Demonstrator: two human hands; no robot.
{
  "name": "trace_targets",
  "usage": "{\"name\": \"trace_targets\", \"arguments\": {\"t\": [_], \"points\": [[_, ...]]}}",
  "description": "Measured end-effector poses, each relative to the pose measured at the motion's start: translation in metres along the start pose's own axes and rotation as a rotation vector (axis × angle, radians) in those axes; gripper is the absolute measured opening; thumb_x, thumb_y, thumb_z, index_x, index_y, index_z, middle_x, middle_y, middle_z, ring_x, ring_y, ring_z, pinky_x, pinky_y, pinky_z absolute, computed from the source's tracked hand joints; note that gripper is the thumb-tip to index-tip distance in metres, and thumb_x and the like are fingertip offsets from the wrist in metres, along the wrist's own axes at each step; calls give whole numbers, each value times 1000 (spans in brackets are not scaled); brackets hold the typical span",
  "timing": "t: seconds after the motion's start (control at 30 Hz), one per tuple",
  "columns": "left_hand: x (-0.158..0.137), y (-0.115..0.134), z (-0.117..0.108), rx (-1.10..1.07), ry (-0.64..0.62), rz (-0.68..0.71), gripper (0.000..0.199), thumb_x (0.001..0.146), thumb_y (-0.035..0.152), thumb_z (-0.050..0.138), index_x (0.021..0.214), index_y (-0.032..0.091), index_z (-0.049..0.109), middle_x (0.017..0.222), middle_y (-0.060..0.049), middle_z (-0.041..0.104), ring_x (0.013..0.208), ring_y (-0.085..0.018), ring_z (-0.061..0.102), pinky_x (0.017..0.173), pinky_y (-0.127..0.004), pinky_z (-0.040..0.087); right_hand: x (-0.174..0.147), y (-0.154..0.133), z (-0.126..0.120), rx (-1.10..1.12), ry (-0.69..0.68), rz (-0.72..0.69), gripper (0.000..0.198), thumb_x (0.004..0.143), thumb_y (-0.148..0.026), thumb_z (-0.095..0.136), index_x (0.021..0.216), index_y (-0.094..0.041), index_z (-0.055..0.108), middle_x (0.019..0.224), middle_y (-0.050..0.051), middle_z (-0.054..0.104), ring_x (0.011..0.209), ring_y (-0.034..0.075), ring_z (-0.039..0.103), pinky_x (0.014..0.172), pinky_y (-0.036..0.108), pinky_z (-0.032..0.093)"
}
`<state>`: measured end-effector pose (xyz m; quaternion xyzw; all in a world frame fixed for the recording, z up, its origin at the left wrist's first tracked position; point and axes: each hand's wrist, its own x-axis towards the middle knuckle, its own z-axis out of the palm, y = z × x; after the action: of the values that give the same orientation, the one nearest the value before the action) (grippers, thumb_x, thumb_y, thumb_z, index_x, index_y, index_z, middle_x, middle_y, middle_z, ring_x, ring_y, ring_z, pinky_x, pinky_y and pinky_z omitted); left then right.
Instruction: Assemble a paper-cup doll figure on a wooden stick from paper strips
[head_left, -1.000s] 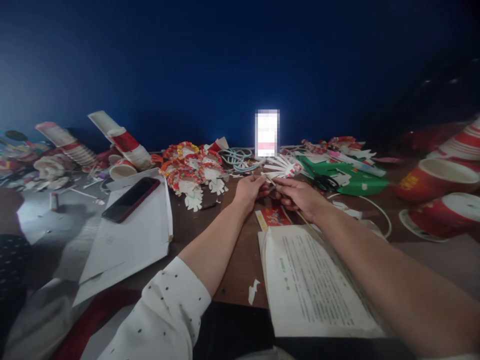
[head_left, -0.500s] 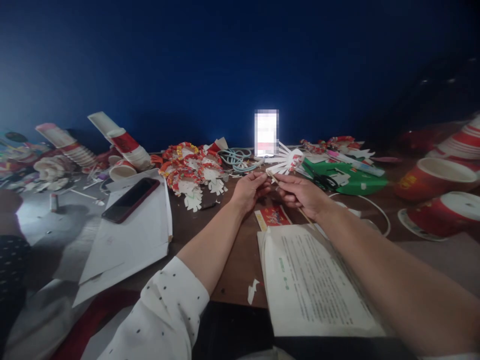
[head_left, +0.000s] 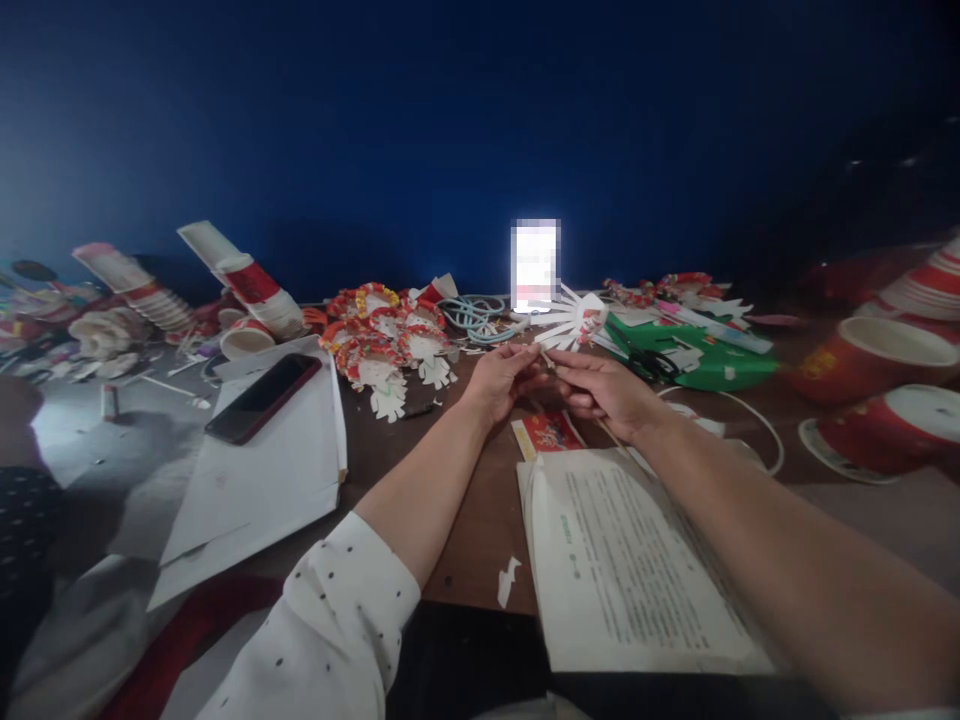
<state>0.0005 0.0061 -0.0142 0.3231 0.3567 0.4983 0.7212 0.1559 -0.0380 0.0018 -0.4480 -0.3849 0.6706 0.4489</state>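
Both of my hands meet over the middle of the table with their fingertips close together. A thin pale stick (head_left: 546,356) is pinched between the thumb and fingers of my right hand (head_left: 600,388), and its lower part runs back under that hand. My left hand (head_left: 501,380) is closed in a pinch right at the stick's upper end; what its fingertips grip is too small to make out. Just beyond the fingers lies a paper cup cut into white strips (head_left: 581,322), spread out like a fan. Below the hands is a red printed card (head_left: 551,432).
A printed booklet (head_left: 637,560) lies in front. To the left are a phone (head_left: 262,398) on white paper, stacked paper cups (head_left: 259,290) and red-and-white paper crafts (head_left: 382,340). Black scissors (head_left: 652,362), a green sheet (head_left: 720,365) and red cups (head_left: 885,350) are on the right. A lit, blurred screen (head_left: 535,265) stands behind.
The view has shifted very slightly. My hands keep nearly the same place and pinch, with only a small movement at the fingertips around the stick's end.
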Motion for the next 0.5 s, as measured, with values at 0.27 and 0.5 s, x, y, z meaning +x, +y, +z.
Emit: {"name": "trace_targets", "arguments": {"t": [0.27, 0.5], "points": [[-6, 5, 3, -3, 47, -93, 9, 83, 14, 73, 79, 10, 66, 63, 1, 63, 55, -6, 59, 58, -17, 53, 2, 6, 1, -153, 42, -69, 53, 79, -21, 68, 131, -18, 67, 61, -3, 55, 41, 4, 36, 37, 15, 18], [-5, 0, 5, 48, 113, -118, 5, 84, 7, 68, 79, 9, 67, 63, 0, 62, 57, -6, 59, 69, -22, 58, 10, 18, -3, -635, 148, -302, 28, 85, -27, 61, 104, -16, 78, 61, 1, 63, 47, 10, 49, 47, 22, 38]]}}
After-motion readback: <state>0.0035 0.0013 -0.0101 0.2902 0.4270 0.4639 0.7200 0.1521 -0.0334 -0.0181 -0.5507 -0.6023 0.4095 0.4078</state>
